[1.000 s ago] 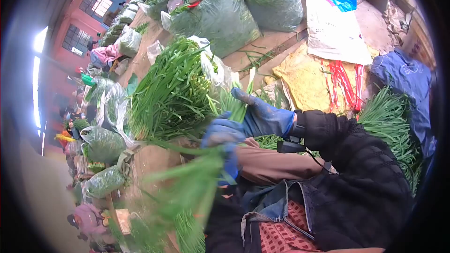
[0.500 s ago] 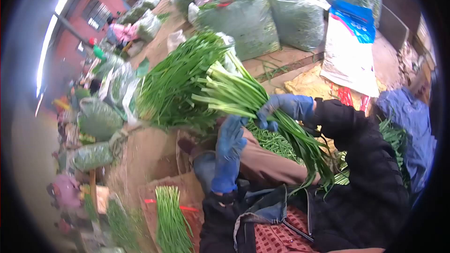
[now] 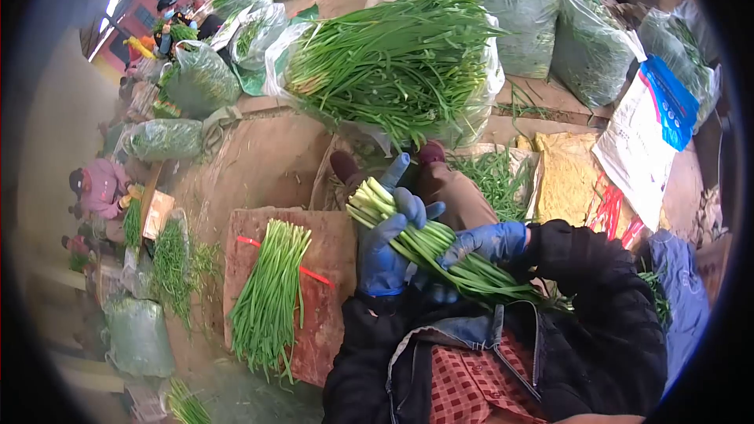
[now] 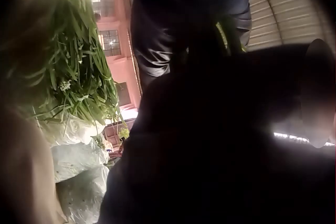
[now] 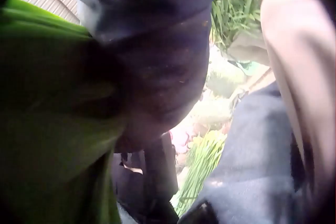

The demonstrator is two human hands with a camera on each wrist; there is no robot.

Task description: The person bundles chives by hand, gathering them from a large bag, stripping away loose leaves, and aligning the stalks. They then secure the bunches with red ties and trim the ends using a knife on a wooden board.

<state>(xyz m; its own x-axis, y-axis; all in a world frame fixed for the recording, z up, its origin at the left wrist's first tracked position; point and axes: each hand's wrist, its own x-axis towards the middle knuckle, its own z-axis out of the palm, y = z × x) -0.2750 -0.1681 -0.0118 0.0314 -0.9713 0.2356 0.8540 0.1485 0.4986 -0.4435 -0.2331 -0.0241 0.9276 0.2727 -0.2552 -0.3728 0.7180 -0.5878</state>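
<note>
Both blue-gloved hands hold a bunch of garlic chives (image 3: 428,237) in front of the body, in the head view. My left hand (image 3: 383,255) grips the pale stem end, with one finger pointing up past it. Further down the bunch, my right hand (image 3: 487,243) grips the green leaves, which trail toward the right sleeve. A second bunch of garlic chives (image 3: 271,290) lies on a reddish board (image 3: 330,322) to the left, over a red strip (image 3: 316,275). In the right wrist view, the dark glove (image 5: 152,71) and blurred leaves fill the left side; the left wrist view is mostly dark.
Ahead, a large heap of garlic chives (image 3: 393,55) lies on white plastic. Filled clear bags (image 3: 522,27) stand behind it. To the right are a yellow sack (image 3: 569,169), red strips (image 3: 609,208), a white-and-blue sack (image 3: 640,141) and blue cloth (image 3: 683,298). Other people (image 3: 106,188) sit at the far left.
Half a second ago the right hand alone held the bunch, with the left hand open beside it. Now the left hand is round the stems and the bunch is lower. The head view has turned.
</note>
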